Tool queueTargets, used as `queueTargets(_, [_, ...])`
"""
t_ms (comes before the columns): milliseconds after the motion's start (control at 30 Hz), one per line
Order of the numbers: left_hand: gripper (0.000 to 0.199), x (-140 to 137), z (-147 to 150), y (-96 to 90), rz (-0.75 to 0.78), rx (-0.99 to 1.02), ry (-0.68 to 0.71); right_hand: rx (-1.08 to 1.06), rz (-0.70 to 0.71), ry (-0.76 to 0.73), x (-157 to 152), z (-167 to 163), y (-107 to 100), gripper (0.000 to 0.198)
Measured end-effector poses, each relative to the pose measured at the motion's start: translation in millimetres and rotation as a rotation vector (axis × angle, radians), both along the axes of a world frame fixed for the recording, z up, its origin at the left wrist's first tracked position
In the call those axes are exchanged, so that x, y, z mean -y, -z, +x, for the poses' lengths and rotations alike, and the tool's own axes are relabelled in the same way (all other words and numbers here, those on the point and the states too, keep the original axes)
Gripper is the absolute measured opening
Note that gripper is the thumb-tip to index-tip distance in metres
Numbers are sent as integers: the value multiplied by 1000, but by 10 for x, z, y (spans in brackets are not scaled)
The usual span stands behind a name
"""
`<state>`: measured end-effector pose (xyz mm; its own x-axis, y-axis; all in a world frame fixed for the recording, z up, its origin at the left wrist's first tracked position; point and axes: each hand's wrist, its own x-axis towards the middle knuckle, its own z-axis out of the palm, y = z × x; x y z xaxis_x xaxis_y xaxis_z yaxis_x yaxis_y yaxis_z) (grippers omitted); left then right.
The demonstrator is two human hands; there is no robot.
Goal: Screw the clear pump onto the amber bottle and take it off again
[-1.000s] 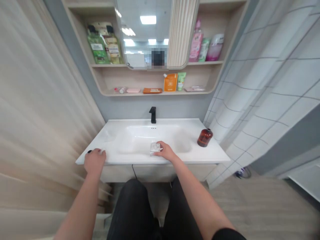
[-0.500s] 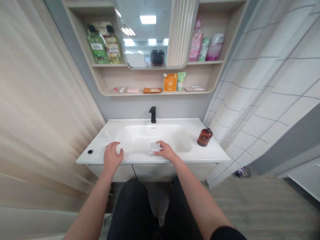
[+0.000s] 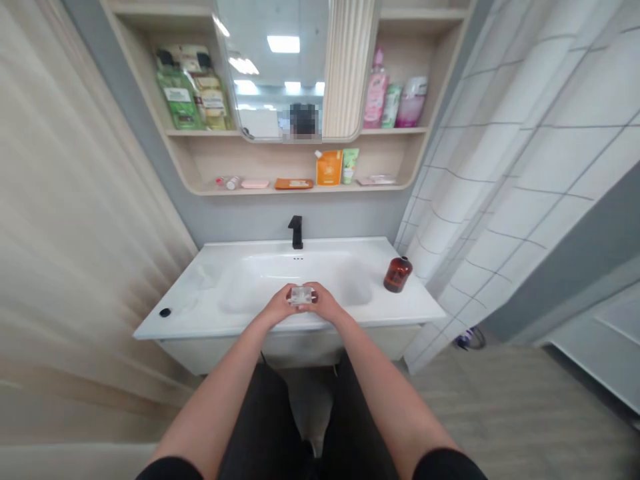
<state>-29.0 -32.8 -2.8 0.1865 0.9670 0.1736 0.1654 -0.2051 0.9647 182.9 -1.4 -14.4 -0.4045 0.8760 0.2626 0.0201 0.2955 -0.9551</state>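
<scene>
Over the front rim of the white sink (image 3: 235,267), a small clear, box-shaped container (image 3: 301,295) sits between my two hands. My left hand (image 3: 277,306) grips its left side, and my right hand (image 3: 326,304) has its fingers closed on the right side. What the container holds, if anything, I cannot make out. Behind it, the black faucet (image 3: 297,233) rises from the back of the sink. To the right on the counter stands an amber bottle (image 3: 399,275) without a pump or cap on its neck.
A round black piece (image 3: 165,313) lies at the counter's left end, near something faint and transparent (image 3: 203,275). Above the sink, a wall cabinet (image 3: 220,193) with a mirror holds several bottles, an orange pouch (image 3: 329,168) and a green tube (image 3: 349,167). Curtains hang on both sides.
My left hand has moved right from above the counter, where it was open, and has taken hold of the container's left side. My right hand keeps its grip. The view has shifted slightly.
</scene>
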Motion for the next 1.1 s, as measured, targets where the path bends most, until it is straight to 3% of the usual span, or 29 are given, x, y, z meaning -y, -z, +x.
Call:
queueTargets(133, [71,35,-17,-23,-15,37,-39,3,4,51,-6,-40,1,81])
queueTargets(267, [71,82,-37,-59,-36,117,-101,-4,170,382,119,147,-53,56])
queueTargets(400, [67,101,-41,-83,-54,227,-140,20,289,911,271,890,-76,45])
queueTargets(500, [66,95,-36,-91,-50,243,-171,111,285,1269,233,1658,-87,63])
queueTargets(567, [67,88,-32,-91,-45,233,-184,151,259,1368,116,2103,-103,90])
queueTargets(667, [69,82,-30,-79,-41,236,-191,158,163,1307,-123,2519,-119,124])
queueTargets(733, [72,80,-31,-64,-40,251,-202,112,56,1172,-269,2632,-117,132])
queueTargets(833, [77,68,-32,-40,-26,286,-248,102,-22,1006,-421,2661,-118,119])
queueTargets(967, [76,41,-30,-24,-23,337,-285,133,-60,988,-508,2578,-187,85])
queueTargets(1100, [72,32,-37,-21,-29,363,-279,91,62,953,-496,2324,-279,70])
